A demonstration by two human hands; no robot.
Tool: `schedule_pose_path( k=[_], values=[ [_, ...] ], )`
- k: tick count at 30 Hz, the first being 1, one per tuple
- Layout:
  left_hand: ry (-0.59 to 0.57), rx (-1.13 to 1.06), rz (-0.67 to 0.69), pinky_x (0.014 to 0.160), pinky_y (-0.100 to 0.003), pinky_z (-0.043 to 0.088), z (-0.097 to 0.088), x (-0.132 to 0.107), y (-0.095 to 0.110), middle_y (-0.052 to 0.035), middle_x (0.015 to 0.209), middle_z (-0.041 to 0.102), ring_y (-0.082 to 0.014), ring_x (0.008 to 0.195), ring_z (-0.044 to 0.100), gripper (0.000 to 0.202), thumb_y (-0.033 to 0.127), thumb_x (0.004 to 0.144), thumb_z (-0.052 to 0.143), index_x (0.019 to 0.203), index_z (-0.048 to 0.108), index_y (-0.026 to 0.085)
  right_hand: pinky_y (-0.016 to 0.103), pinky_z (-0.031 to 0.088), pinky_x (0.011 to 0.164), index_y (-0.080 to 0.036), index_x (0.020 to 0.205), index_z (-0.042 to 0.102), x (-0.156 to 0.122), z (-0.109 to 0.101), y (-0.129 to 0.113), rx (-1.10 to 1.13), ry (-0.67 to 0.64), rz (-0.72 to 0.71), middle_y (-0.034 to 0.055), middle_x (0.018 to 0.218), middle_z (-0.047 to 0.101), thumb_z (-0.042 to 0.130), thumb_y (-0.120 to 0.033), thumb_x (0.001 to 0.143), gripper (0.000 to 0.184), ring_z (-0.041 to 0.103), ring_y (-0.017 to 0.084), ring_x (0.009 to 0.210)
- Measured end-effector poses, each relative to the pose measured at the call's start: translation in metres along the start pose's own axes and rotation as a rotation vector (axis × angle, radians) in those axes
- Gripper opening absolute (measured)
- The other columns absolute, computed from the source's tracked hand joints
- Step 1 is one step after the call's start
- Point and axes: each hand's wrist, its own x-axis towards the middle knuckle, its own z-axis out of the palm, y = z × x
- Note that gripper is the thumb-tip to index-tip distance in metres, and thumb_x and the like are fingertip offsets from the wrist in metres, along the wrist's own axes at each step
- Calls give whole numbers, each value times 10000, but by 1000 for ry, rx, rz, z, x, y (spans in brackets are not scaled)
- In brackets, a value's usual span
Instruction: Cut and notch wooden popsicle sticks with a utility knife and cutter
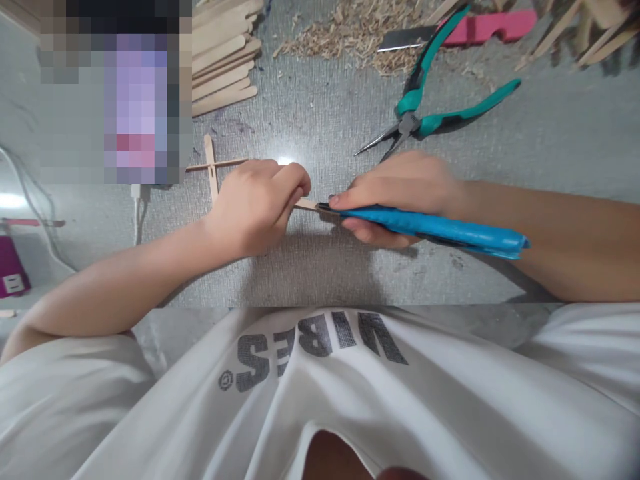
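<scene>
My left hand (260,203) is closed around a wooden craft stick (306,205), whose end sticks out to the right. My right hand (395,193) grips blue-handled pliers (440,230), their dark jaws meeting the end of that stick. Whether the jaws are fully closed on the wood is hard to see. Just behind my left hand, a slotted craft stick (210,160) has a thin stick crossing it on the table. Green-handled needle-nose pliers (409,123) lie with their handles spread beyond my right hand.
Craft sticks (223,57) are heaped at the back left, near a blurred-out area with a white cable (136,200). Wood shavings (345,33) and a pink-handled cutter knife (480,28) lie at the back. More wood pieces (595,33) are at the far right. A purple object (13,267) sits at left.
</scene>
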Motion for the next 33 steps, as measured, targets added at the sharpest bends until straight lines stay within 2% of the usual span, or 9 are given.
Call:
schedule_pose_path(
  k=[3,9,13,19,23,29,33],
  values=[
    [-15,-12,-13,767,-448,510,-1,2,3,-73,824,749,-267,795,702,308,368,1141,496,1009,744,241,222,559,544,-295,1337,819,1,1,0,-137,-2,-153,-17,863,855,805,-325,1073,266,748,139,615],
    [-54,44,6,744,-463,430,-2,4,4,-87,790,724,-279,767,675,388,362,1127,435,965,752,210,235,564,631,-206,1335,743,8,-2,-5,-286,-15,-292,4,928,860,744,-242,1119,219,780,134,700],
    [-64,32,-16,769,-455,446,-1,5,3,-88,807,728,-276,789,678,377,370,1119,455,967,762,212,239,558,600,-250,1377,763,9,-3,-6,-237,-40,-237,-13,919,858,770,-226,1095,284,765,137,671],
    [-49,14,-8,781,-469,483,1,4,1,-83,819,744,-287,814,709,349,370,1121,479,959,753,228,238,559,611,-314,1442,765,3,-5,1,-209,-92,-137,-12,948,869,753,-339,1125,318,775,142,714],
    [-62,-12,-14,809,-468,509,0,4,-1,-79,815,738,-285,837,711,348,376,1133,479,965,753,241,240,561,627,-298,1458,740,4,-5,-1,-249,-79,-170,-14,959,866,744,-320,1131,327,783,142,724],
    [-71,-50,-41,830,-489,520,2,3,-3,-92,838,738,-309,857,710,327,361,1120,500,985,772,241,280,573,679,-285,1387,708,11,-1,-7,-348,-24,-236,-14,985,860,682,-279,1160,229,788,151,746],
    [-74,-20,-32,826,-489,517,2,3,-2,-99,861,750,-310,866,713,342,339,1126,475,999,776,238,287,564,647,-281,1363,714,12,-1,-5,-316,-36,-225,-19,950,841,627,-343,1190,204,773,153,724]
  ],
)
